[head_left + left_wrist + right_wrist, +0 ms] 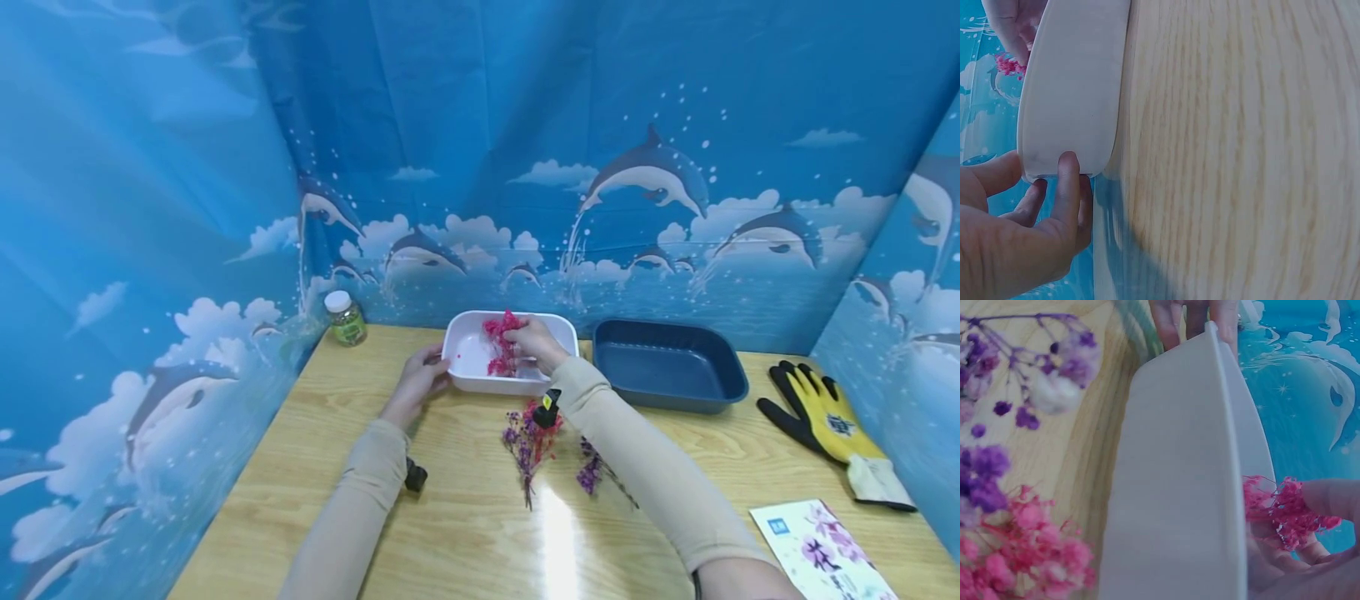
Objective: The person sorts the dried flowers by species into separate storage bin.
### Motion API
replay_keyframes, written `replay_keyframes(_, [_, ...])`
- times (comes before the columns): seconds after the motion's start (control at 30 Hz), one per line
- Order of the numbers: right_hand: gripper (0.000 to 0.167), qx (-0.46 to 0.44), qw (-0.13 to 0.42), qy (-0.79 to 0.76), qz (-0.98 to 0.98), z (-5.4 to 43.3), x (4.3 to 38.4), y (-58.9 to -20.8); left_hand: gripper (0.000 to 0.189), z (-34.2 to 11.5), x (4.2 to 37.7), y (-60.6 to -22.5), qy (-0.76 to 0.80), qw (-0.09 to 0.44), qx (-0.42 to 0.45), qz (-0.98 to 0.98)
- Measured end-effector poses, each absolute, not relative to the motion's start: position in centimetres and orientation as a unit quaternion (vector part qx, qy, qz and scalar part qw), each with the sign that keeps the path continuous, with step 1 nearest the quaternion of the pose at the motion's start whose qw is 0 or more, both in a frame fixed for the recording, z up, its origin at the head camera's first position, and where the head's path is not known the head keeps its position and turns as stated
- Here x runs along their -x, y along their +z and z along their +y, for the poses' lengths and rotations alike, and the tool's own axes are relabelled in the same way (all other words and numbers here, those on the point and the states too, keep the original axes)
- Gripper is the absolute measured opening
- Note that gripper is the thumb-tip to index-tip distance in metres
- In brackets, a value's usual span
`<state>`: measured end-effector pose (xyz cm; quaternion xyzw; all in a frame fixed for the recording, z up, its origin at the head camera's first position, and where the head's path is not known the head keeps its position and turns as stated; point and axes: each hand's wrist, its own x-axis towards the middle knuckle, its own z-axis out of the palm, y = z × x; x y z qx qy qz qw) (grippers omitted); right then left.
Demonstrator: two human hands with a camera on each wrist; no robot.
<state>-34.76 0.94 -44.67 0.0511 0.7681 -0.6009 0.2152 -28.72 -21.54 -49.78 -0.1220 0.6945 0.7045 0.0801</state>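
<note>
A white rectangular tub (487,386) stands at the back of the table. My left hand (416,382) holds its left end, thumb at the rim and fingers against the outer wall, as the left wrist view shows. Inside the tub, my right hand (536,342) pinches a cluster of pink dried flowers (1291,509) between thumb and fingers. Some of the pink blossom hangs toward the tub's floor. In front of the tub lie a bunch of purple and pink dried flowers (523,450) and a purple sprig (590,471), the latter partly under the right forearm.
A dark blue tub (667,398) sits right of the white one. Farther right are a yellow-and-black work glove (836,425) and a flower-printed packet (821,546). A white-capped jar (347,321) stands at the back left. Dolphin-printed curtains (480,167) border the table.
</note>
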Motion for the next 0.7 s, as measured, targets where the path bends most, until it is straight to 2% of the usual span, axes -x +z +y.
replay_keyframes(0.3, [0.044,-0.034,0.181,-0.618,0.764,0.0,35.2,-44.6,0.052,-21.7,28.7,-49.7,0.705,0.081,0.120,0.694])
replay_keyframes(0.7, [0.051,0.002,0.191,-0.636,0.747,-1.3,35.3,-45.0,0.052,-21.6,28.6,-49.9,0.702,0.082,0.123,0.697])
